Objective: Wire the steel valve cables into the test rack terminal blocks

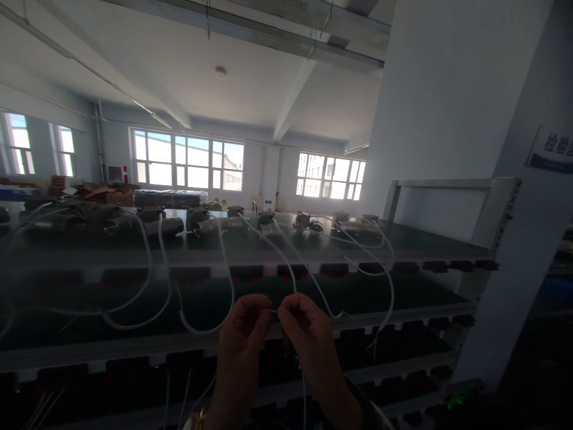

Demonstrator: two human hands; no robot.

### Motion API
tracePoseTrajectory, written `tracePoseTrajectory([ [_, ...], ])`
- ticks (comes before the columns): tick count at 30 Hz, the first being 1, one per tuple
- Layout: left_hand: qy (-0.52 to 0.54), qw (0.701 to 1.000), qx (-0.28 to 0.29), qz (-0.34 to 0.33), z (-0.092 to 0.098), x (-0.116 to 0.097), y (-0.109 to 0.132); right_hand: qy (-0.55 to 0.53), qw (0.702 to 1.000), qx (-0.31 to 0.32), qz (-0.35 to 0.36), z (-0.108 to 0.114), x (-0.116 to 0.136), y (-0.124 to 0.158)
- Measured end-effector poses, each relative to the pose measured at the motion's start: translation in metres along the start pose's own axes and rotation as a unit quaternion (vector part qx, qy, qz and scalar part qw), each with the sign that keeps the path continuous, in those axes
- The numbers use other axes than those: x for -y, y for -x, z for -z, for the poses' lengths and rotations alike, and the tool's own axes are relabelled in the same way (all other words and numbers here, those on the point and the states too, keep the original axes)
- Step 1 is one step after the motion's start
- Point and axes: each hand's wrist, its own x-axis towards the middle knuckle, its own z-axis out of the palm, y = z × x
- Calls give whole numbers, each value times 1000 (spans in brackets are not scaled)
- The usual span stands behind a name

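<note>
My left hand [245,327] and my right hand [308,331] are raised close together at the bottom middle, both with fingers pinched. A thin yellowish wire [274,310] spans the small gap between their fingertips, gripped from both sides. Down to my right hand runs a white cable [286,260] from a grey metal device [267,221] on the top shelf; whether the wire belongs to this cable is hidden by the fingers. Just right of my hands, another white cable [320,292] ends in loose thin strands.
Several metal devices with cylindrical bodies [168,226] line the green top shelf [414,236], their white cables hanging over its edge. Dark sockets with red parts [333,270] are fixed along the shelf edges. A metal rack post [486,233] and a pale column [505,269] stand at right.
</note>
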Motion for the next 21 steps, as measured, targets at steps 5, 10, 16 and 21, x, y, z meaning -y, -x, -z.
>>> tracePoseTrajectory([
  [5, -74, 997, 9, 0, 3, -10, -3, 42, 998, 36, 10, 2, 4, -1],
  [10, -54, 998, 44, 5, 7, -16, -7, 90, 992, 94, 3, 9, 11, -10],
  [16, 76, 983, 67, 152, 12, -11, -10, 171, 979, 79, 83, 8, 1, -16],
  [21, 1, 997, -75, 8, 4, 6, -8, 144, 983, -14, 110, -10, -20, -11],
])
